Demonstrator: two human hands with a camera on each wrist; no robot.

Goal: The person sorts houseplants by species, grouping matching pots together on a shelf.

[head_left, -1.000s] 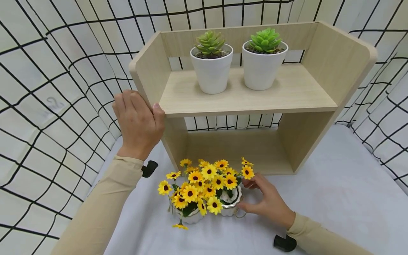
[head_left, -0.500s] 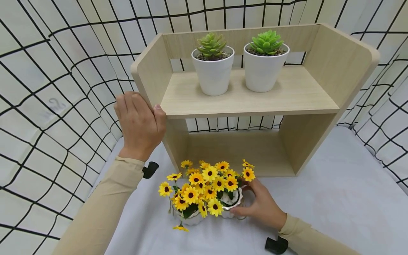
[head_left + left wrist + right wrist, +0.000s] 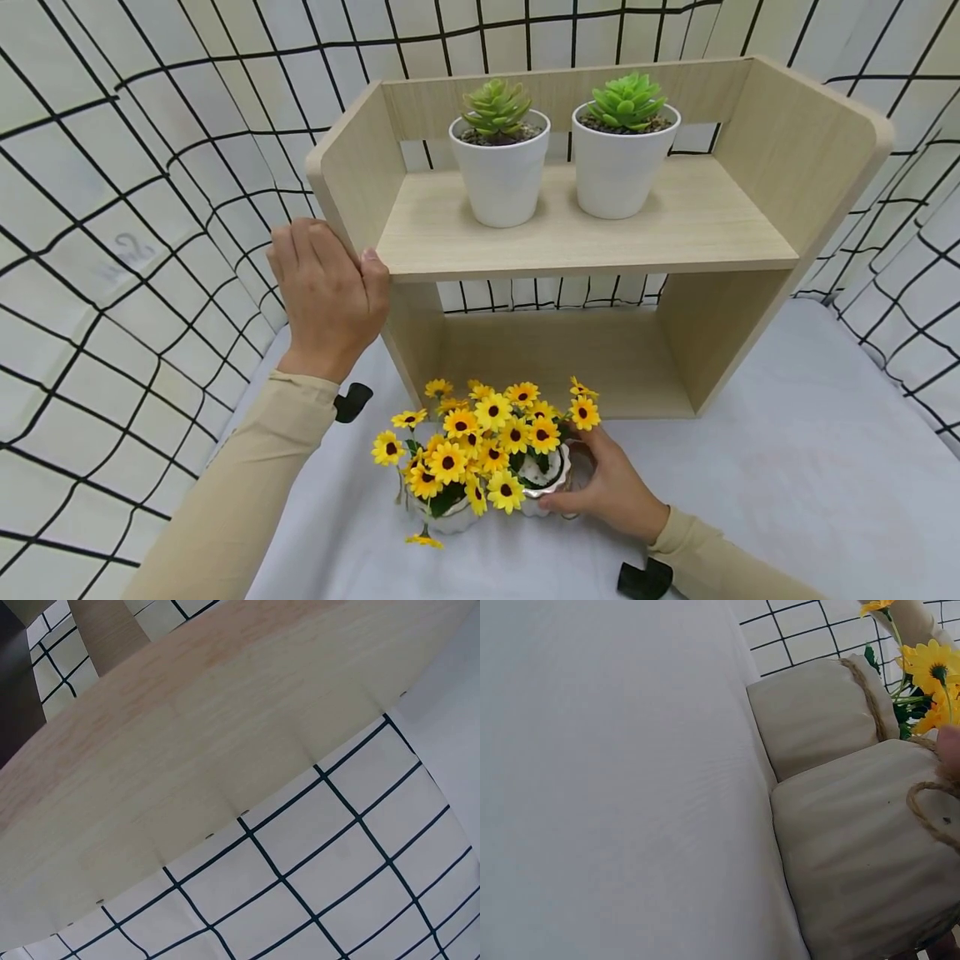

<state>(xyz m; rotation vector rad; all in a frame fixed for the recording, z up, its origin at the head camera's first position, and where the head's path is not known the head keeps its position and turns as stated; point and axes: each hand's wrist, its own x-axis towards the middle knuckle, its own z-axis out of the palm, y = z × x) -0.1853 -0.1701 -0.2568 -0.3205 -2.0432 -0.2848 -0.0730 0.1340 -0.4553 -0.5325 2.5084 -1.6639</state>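
My left hand (image 3: pixel 330 300) holds the left side panel of a pale two-tier wooden shelf (image 3: pixel 592 254), its thumb at the front edge. The left wrist view shows mostly that panel (image 3: pixel 225 750). In front of the shelf stand two whitish pots of yellow artificial flowers (image 3: pixel 480 442), side by side. My right hand (image 3: pixel 618 483) grips the right flower pot (image 3: pixel 862 847) near its rim, thumb in front; its other fingers are partly hidden behind the pot. Twine circles this pot. The left flower pot (image 3: pixel 817 712) stands close beside it, both on the white cloth (image 3: pixel 630 787).
Two white pots with green succulents, a left one (image 3: pixel 501 187) and a right one (image 3: pixel 618 175), stand on the upper shelf board. Black wire grid (image 3: pixel 135 225) rises to the left, behind and to the right. The lower compartment (image 3: pixel 555 350) opens just behind the flowers.
My right hand has moved left onto the right flower pot, and its thumb and fingers have closed around it. The left hand keeps its place on the shelf panel.
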